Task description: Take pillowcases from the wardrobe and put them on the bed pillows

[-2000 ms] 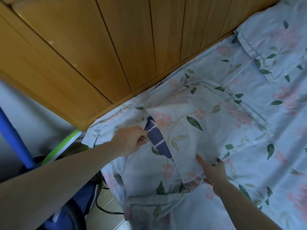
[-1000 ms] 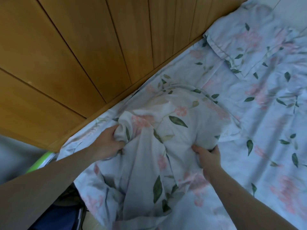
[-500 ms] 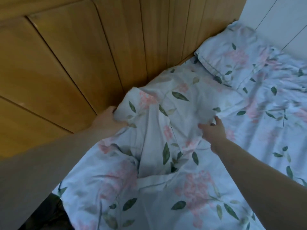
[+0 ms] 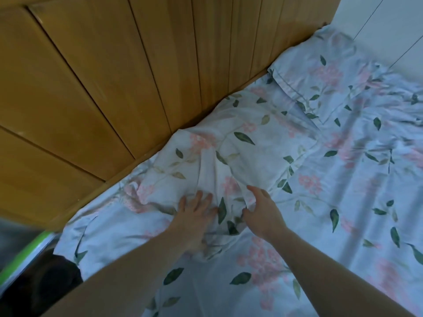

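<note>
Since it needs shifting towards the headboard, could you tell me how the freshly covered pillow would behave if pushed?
The pillow looks soft, so it would probably squash. Its wrinkled case would likely bunch under the left hand.

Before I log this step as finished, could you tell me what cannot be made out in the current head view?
- The pillow inside the floral pillowcase: fully covered by the fabric.
- The pillowcase opening: bunched folds under the left hand and right hand hide it.
- The second pillow: motion blur softens its far corner.
- The dark object beside the bed: cut off by the lower left edge, too dark to identify.
</note>
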{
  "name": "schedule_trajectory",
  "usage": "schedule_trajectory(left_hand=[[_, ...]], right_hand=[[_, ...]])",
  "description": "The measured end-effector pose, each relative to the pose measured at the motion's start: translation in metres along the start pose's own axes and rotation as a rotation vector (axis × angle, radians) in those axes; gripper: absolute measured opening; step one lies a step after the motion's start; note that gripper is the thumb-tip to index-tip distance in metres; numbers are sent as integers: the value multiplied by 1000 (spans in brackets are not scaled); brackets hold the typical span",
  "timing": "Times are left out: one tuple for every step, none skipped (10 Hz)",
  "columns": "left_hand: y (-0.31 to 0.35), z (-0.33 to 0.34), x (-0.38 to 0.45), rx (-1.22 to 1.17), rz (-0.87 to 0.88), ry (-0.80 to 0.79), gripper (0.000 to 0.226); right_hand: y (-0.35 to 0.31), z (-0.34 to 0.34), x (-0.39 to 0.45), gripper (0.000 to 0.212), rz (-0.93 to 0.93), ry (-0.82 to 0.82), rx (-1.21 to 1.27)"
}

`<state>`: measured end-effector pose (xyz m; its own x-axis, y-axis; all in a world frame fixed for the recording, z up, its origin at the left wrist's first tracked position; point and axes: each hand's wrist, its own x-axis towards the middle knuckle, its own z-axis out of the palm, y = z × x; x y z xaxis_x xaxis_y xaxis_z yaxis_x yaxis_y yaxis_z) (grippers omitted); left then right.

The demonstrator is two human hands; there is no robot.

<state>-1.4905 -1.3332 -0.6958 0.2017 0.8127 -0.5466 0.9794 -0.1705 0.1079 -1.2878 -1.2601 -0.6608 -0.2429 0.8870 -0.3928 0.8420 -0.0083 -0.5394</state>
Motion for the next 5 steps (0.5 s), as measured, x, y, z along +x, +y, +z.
schedule_trajectory(left_hand=[[7,6,-7,0,-45,31,89],[14,14,-27,8,23,41,83],[16,25,-65,-46,61,-168,74],[26,26,-109,-191,-2,-273,55],[47,9,-145,-303,-47,-175,41]], right_hand=[[2,-2,-18,67,-19,-18,-10],[6,-10,-44,69,-34,-31,-7],[3,-18,-74,71,-70,-49,15],[-2,-29,-107,73,-108,-82,43],[-3,-51,-142,76,-116,-80,43]])
